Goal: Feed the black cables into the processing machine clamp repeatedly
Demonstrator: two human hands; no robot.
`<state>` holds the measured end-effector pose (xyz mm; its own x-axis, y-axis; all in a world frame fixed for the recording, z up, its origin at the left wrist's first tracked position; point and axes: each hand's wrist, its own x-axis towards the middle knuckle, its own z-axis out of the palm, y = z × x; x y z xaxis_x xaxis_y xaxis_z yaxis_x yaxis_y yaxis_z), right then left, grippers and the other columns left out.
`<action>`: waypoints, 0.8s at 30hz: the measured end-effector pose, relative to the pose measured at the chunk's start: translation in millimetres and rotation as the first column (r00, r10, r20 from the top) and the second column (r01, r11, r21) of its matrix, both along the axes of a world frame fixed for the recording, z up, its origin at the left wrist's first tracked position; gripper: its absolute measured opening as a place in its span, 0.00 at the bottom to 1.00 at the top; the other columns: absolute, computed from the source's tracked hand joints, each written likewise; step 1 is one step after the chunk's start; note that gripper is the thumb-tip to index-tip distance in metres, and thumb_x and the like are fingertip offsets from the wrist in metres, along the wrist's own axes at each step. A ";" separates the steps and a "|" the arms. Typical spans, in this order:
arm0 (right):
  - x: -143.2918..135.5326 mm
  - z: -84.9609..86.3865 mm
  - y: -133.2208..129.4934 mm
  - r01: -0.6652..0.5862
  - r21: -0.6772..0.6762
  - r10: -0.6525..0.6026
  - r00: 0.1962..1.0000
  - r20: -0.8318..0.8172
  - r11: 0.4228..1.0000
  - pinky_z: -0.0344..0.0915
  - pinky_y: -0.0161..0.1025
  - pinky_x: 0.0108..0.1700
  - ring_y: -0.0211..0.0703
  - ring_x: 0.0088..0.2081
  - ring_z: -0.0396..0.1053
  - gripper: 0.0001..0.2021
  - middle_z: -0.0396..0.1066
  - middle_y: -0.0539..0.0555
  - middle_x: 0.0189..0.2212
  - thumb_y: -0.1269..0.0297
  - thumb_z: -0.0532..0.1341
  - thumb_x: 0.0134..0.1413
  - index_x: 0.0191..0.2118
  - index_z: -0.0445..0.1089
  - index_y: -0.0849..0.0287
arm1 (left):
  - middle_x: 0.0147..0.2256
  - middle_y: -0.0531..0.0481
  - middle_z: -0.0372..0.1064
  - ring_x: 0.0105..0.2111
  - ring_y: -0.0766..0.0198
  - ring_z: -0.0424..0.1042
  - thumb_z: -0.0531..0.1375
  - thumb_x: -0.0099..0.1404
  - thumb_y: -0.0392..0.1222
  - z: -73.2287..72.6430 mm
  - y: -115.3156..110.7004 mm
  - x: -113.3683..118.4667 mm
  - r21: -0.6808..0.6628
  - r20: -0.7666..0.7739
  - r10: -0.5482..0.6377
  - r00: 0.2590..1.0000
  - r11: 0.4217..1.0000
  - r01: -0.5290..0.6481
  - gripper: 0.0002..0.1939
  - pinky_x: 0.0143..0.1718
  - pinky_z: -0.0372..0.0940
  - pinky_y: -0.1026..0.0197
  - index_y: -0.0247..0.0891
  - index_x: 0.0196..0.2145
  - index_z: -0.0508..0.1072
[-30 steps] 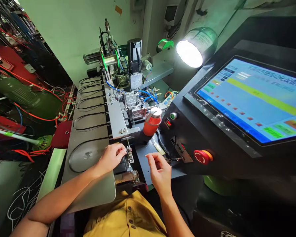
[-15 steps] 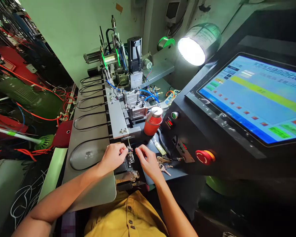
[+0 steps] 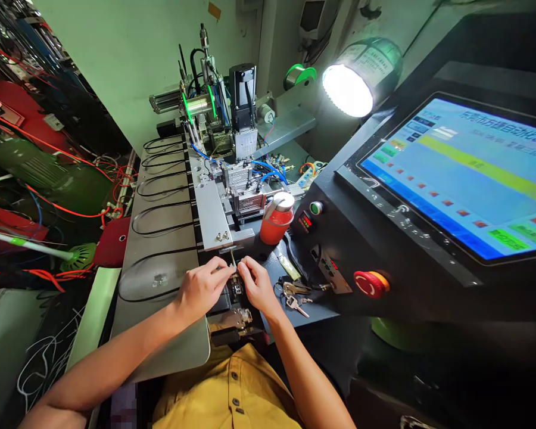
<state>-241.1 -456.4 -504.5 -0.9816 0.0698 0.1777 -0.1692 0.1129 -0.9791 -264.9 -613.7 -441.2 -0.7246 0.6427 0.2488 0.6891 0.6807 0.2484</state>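
Observation:
My left hand [image 3: 202, 288] has its thumb and fingers pinched together over a small metal fixture [image 3: 236, 287]. What lies in that pinch is too small to make out. From the right, my right hand [image 3: 256, 287] is also closed in a pinch, its fingertips almost meeting those of the left. Its fingers hide whatever they grip. A looped black cable [image 3: 127, 275] rests on the grey metal plate [image 3: 178, 351], and one end runs toward the fixture behind my left hand. Several more such loops [image 3: 138, 221] lie in a row farther back.
Pneumatic cylinders [image 3: 250, 199] with blue tubes stand behind the hands. A red bottle [image 3: 274, 225] and keys [image 3: 297, 304] sit to the right. Beyond them are a red emergency stop button [image 3: 370, 285], a lit touchscreen [image 3: 464, 179] and a bright lamp [image 3: 347, 89].
My right hand has moved left and slightly up, closing the gap to my left hand. The left fingertips have shifted a little right, and the nearest cable loop has slid left.

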 end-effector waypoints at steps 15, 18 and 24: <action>15.1 17.4 12.3 0.204 0.654 -0.035 0.964 -0.263 0.729 0.60 0.39 0.37 0.46 0.36 0.63 0.11 0.68 0.57 0.33 0.76 0.49 0.59 0.39 0.66 0.60 | 0.35 0.50 0.71 0.34 0.64 0.71 0.53 0.70 0.38 18.3 -12.3 -1.0 -0.251 -0.021 -0.041 0.999 0.967 0.035 0.09 0.31 0.62 0.64 0.39 0.39 0.74; 16.8 19.5 10.5 0.198 0.727 0.023 0.959 -0.282 0.657 0.61 0.40 0.36 0.48 0.35 0.64 0.13 0.69 0.58 0.33 0.79 0.49 0.55 0.38 0.68 0.60 | 0.33 0.50 0.70 0.34 0.64 0.70 0.52 0.70 0.37 19.0 -12.8 -2.0 -0.242 -0.016 -0.047 0.999 0.969 0.042 0.10 0.32 0.62 0.64 0.38 0.37 0.74; 31.6 21.8 26.3 0.504 0.605 -0.233 0.851 -0.471 0.617 0.65 0.40 0.39 0.46 0.37 0.69 0.13 0.71 0.59 0.35 0.75 0.50 0.61 0.47 0.66 0.62 | 0.34 0.50 0.70 0.33 0.64 0.69 0.52 0.70 0.36 18.2 -12.1 -3.9 -0.241 0.011 -0.049 0.999 0.969 0.050 0.10 0.32 0.62 0.64 0.37 0.35 0.73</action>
<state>-209.4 -430.1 -482.7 -0.7732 0.1383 0.6189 -0.2335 0.8452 -0.4806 -268.8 -625.8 -423.0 -0.6911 0.7185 0.0782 0.7227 0.6859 0.0848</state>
